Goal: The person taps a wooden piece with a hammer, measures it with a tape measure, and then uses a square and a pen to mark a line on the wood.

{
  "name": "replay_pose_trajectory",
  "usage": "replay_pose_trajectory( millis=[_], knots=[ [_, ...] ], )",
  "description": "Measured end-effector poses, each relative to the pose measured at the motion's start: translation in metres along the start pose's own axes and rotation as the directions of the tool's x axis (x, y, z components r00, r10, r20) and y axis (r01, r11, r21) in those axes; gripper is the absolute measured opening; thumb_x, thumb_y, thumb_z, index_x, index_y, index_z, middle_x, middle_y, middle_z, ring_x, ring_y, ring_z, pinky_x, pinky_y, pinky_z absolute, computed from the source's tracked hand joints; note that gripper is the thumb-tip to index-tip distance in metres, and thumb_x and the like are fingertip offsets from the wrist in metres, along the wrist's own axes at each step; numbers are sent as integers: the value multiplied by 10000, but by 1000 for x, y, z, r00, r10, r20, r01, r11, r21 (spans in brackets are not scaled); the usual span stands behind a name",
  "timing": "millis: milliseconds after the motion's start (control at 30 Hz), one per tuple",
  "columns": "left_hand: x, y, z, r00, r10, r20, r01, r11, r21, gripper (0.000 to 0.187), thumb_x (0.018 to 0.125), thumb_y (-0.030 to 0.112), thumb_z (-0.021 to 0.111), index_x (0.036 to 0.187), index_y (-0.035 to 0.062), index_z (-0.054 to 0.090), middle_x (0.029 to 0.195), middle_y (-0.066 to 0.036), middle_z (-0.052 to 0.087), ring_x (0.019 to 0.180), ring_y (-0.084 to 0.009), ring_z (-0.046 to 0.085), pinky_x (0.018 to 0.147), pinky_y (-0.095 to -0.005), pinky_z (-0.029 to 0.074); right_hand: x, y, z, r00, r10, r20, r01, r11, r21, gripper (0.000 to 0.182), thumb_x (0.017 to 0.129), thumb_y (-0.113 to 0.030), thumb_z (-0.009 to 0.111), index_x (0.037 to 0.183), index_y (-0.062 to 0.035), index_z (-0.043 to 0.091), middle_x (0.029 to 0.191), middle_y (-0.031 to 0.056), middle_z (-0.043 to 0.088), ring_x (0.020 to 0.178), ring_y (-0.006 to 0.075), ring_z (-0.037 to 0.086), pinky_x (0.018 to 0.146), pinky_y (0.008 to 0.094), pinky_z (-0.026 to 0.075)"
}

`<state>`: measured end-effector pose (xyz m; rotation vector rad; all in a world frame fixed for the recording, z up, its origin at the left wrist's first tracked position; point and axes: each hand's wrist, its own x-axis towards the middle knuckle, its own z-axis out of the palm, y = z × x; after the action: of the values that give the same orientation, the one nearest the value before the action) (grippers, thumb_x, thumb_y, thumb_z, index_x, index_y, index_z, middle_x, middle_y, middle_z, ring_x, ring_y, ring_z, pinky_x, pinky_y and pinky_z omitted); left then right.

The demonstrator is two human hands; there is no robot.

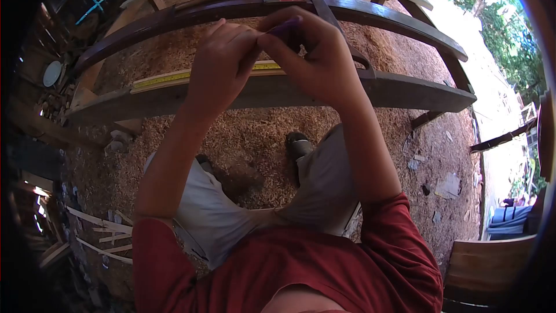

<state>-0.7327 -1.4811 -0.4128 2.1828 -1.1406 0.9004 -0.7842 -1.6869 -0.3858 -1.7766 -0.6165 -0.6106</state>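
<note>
Both hands are raised in front of me, fingertips meeting above a wooden bench. My right hand (pixel 315 52) is closed around a slim purple object (pixel 286 25); its exact kind is hidden by the fingers. My left hand (pixel 223 58) is pinched against the right fingertips, and what it holds, if anything, does not show clearly. Below the hands, a yellow measuring tape (pixel 165 80) lies along a thin wood strip on the near plank (pixel 417 91). Just right of my right hand, a dark tool that looks like a handsaw (pixel 325 11) rests across the planks.
A dark varnished beam (pixel 399 19) runs behind the near plank. Wood shavings (pixel 249 133) cover the ground around my feet. Wood offcuts (pixel 110 235) lie at lower left, a curved wooden piece (pixel 492 266) stands at lower right, and paper scraps (pixel 447 186) lie at right.
</note>
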Motion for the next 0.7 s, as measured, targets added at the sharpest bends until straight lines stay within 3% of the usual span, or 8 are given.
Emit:
replay_pose_trajectory(
  millis=[100,233,300,433,500,667,700],
  knots=[
    [12,9,-7,992,127,-27,-124,988,90,197,1013,168,753,1168,52,716,1081,-122,752,1089,-349,721,1112,-579,514,1,4,-5,994,-95,61,100,992,-76,135,1055,-150,745,1103,-25,732,808,36,719,757,59,667,668,278,525],
    [-1,-2,1,998,53,-30,-51,997,49,193,1018,117,739,1195,50,703,1178,-148,748,1158,-390,713,1145,-567,501,-6,20,-9,998,55,-27,-53,997,52,114,1088,-140,704,1114,-32,731,828,38,746,762,77,689,675,283,539],
    [-18,-21,15,993,-96,62,105,981,-162,227,1004,133,766,1212,65,704,1213,-154,740,1172,-390,706,1096,-528,519,-9,30,-11,992,93,-88,-86,993,77,114,1094,-122,690,1164,-36,718,829,20,754,771,81,711,688,278,555],
    [-43,-35,34,984,-1,180,23,993,-116,283,984,129,783,1248,62,705,1281,-145,723,1220,-380,689,1058,-507,521,-35,62,-10,962,269,-55,-265,962,67,115,1115,-134,667,1128,-20,663,839,38,759,742,78,717,666,273,553],
    [-50,-35,38,979,60,197,-36,992,-123,372,959,121,797,1315,62,706,1349,-130,704,1307,-368,659,1107,-511,507,-41,64,-7,948,313,-64,-309,949,55,119,1118,-139,662,1117,-21,650,836,42,755,730,83,713,663,272,551],
    [-63,-46,49,974,41,224,-24,997,-78,480,944,127,800,1408,69,690,1421,-112,686,1380,-355,630,1213,-560,457,-42,80,2,933,348,-94,-345,937,54,116,1111,-138,666,1119,-28,629,800,49,725,700,103,694,644,288,536],
    [-65,-47,50,970,35,243,-20,998,-62,499,944,130,801,1426,71,687,1429,-110,685,1393,-355,624,1244,-577,436,-43,84,2,944,324,-66,-326,945,-30,107,1096,-117,676,1119,-26,624,798,53,711,694,113,683,636,299,529]
  ],
)
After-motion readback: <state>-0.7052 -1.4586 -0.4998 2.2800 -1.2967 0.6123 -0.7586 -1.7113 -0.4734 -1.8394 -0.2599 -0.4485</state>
